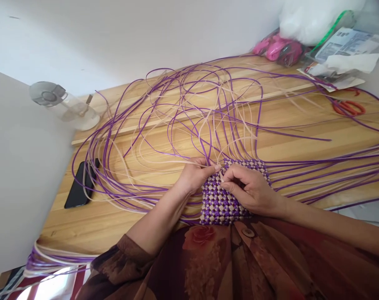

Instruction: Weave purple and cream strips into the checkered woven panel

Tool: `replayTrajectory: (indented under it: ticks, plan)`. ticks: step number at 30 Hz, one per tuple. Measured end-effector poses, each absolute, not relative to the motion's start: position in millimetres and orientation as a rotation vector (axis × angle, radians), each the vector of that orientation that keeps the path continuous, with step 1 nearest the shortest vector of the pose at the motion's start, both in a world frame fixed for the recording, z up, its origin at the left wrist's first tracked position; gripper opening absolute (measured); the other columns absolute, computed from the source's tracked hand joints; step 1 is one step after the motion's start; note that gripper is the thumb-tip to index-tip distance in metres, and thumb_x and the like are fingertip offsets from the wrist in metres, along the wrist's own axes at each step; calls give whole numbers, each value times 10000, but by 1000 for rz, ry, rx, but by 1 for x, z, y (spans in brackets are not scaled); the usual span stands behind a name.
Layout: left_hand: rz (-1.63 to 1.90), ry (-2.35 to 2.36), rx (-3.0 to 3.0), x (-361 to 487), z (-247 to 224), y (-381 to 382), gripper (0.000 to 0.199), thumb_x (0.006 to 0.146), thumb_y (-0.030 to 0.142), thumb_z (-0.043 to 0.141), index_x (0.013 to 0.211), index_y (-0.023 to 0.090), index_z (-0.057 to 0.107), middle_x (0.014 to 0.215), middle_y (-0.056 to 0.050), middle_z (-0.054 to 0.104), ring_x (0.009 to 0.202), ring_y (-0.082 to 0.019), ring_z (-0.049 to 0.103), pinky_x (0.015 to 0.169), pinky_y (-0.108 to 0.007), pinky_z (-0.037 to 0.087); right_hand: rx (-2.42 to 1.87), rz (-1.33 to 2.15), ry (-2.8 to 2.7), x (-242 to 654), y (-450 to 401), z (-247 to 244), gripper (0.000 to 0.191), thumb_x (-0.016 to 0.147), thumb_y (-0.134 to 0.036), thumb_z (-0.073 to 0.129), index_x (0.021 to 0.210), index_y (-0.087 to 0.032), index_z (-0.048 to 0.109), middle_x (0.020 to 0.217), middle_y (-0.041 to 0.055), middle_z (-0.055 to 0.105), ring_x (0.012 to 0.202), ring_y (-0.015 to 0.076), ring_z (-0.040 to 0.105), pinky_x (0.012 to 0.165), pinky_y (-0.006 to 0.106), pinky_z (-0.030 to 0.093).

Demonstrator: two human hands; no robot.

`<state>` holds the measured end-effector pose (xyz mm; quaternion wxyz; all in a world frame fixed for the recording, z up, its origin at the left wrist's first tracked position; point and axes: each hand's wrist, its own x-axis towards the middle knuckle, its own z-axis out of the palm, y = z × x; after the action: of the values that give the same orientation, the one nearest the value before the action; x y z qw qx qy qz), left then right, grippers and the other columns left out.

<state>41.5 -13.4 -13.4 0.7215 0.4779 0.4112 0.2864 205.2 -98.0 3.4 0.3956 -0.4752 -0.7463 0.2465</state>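
A woven panel (219,204) in a purple and beige check lies at the table's near edge, against my clothing. Long loose strands (114,137) run out from its sides and far edge. My left hand (197,175) is at the panel's far left part, thumb and fingers pinched on a beige strand. My right hand (250,187) rests over the panel's right part, thumb and forefinger closed on a short beige strand end (221,176) close to the left thumb. Both hands are almost touching. The right hand hides part of the weave.
A black phone (80,187) lies at left under strands. A clear jug (67,106) with a grey lid stands at the back left. Orange-handled scissors (348,108) lie at right. Pink bundles (277,48) and papers (348,46) sit at the back right. Strands spread over the wooden table (64,227).
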Motion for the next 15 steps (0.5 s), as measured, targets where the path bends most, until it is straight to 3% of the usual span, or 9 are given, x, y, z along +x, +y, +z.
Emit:
replayTrajectory:
  ticks: [5, 9, 15]
  plan:
    - [595, 893, 1094, 40, -14, -11, 347, 608, 418, 824, 689, 120, 665, 588, 11, 591, 518, -78, 452, 534, -237, 313, -1341, 1105, -1765, 216, -81, 15, 280, 912, -354, 558, 707, -163, 552, 644, -5, 558, 596, 89, 510, 572, 227, 395]
    - [569, 812, 1061, 36, -13, -10, 328, 659, 414, 801, 745, 125, 672, 650, 1, 619, 558, -87, 494, 574, -241, 339, -1589, 1417, -1452, 222, -50, 31, 234, 937, -382, 478, 862, -172, 549, 643, -4, 594, 438, 88, 509, 405, 225, 313]
    - [556, 774, 1048, 34, -12, -10, 313, 664, 386, 807, 788, 122, 693, 717, -25, 659, 612, -106, 541, 632, -253, 372, -1696, 1051, -1801, 216, 5, 30, 345, 871, -420, 569, 653, -153, 582, 515, -21, 491, 468, 83, 426, 479, 232, 296]
